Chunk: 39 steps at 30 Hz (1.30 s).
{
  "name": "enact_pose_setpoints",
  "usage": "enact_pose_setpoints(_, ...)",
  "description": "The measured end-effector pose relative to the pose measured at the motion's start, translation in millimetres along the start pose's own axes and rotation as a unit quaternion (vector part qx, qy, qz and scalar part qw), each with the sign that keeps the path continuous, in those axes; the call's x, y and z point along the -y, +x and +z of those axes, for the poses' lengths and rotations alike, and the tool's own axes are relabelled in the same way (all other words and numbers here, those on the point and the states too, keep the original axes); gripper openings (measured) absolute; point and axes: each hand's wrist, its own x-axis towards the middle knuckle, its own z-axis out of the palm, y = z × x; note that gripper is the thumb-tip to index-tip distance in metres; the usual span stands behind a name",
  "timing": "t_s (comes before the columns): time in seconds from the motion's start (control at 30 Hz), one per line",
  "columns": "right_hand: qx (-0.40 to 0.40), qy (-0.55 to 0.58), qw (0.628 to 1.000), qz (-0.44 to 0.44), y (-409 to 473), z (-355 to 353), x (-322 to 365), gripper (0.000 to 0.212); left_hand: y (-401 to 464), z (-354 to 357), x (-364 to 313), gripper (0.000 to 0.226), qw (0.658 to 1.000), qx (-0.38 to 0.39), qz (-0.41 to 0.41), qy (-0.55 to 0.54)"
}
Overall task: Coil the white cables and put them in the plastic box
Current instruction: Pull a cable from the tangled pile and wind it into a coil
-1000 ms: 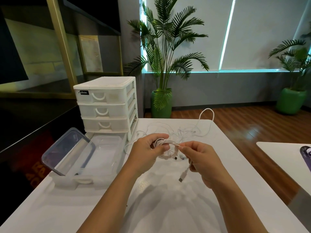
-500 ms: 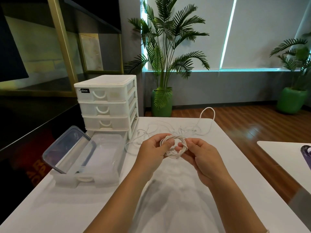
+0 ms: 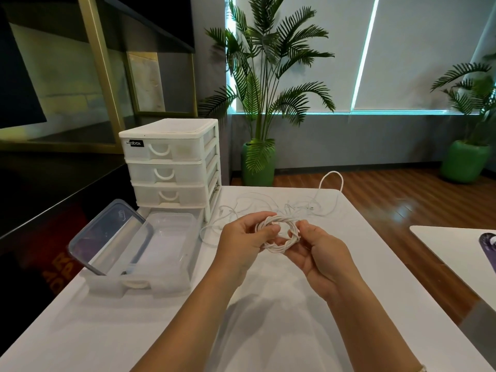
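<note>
Clear plastic box (image 3: pixel 171 237) sitting open on the white table (image 3: pixel 268 318), pulled right up against the foot of the white drawer unit (image 3: pixel 171 162). Blue-rimmed lid (image 3: pixel 107 234) propped tilted against the box's left side, lower edge down inside it. Nothing else to be made out in the box through its clear walls. Three drawers in the unit above, all pushed in, contents too cloudy to tell.

Right of the box and held above the table: left hand (image 3: pixel 241 242) gripping the left side of the coiled white cable (image 3: pixel 279 234), thumb over the ring, fingers curled behind. Coil a neat round ring between both hands. Right hand (image 3: pixel 319 251) palm up, pinching the ring's right side, fingers cupped beneath. Behind the coil, loose white cables (image 3: pixel 295 208) tangled on the table, one loop arching over its far edge.
</note>
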Motion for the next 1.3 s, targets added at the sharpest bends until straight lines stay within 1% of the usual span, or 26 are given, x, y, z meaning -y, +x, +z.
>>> enact_pose_setpoints(0.17,0.004,0.036,0.999,-0.004,-2,-1,1,0.021,0,0,-3,0.016,0.999,0.028,-0.007,-0.024)
enact_pose_setpoints(0.3,0.015,0.072,0.997,-0.023,0,-2,2,0.020,0,4,-5,0.011,0.996,0.046,-0.044,-0.059)
enact_pose_setpoints(0.4,0.031,0.083,0.996,-0.022,2,-6,1,0.025,-3,8,-5,0.005,0.995,0.054,-0.058,-0.065)
enact_pose_setpoints(0.5,0.037,0.075,0.996,-0.012,6,-11,2,0.030,-5,11,-4,0.006,0.998,0.042,-0.031,-0.037)
enact_pose_setpoints(0.63,0.055,-0.011,0.998,-0.004,7,-10,0,0.034,-6,13,0,0.006,0.998,-0.003,0.039,0.044)
enact_pose_setpoints(0.73,0.060,-0.106,0.992,-0.045,6,-4,-3,0.025,-7,12,2,0.008,0.994,-0.037,0.065,0.075)
enact_pose_setpoints(0.77,0.060,-0.142,0.986,-0.064,5,-2,-5,0.026,-8,11,3,0.010,0.992,-0.050,0.076,0.084)
enact_pose_setpoints(0.83,0.057,-0.178,0.979,-0.085,4,-1,-6,0.037,-7,10,3,0.013,0.989,-0.066,0.093,0.092)
enact_pose_setpoints(0.9,0.054,-0.184,0.977,-0.090,4,-1,-7,0.042,-6,10,3,0.014,0.988,-0.073,0.102,0.095)
enact_pose_setpoints(1.03,0.034,-0.180,0.979,-0.085,5,0,-7,0.036,-10,12,2,0.011,0.984,-0.072,0.125,0.108)
enact_pose_setpoints(1.13,0.049,-0.170,0.981,-0.085,5,0,-8,0.035,-10,12,1,0.008,0.978,-0.068,0.146,0.132)
enact_pose_setpoints(1.3,0.034,-0.130,0.987,-0.092,7,-1,-10,0.039,-11,13,2,0.007,0.975,-0.063,0.146,0.152)
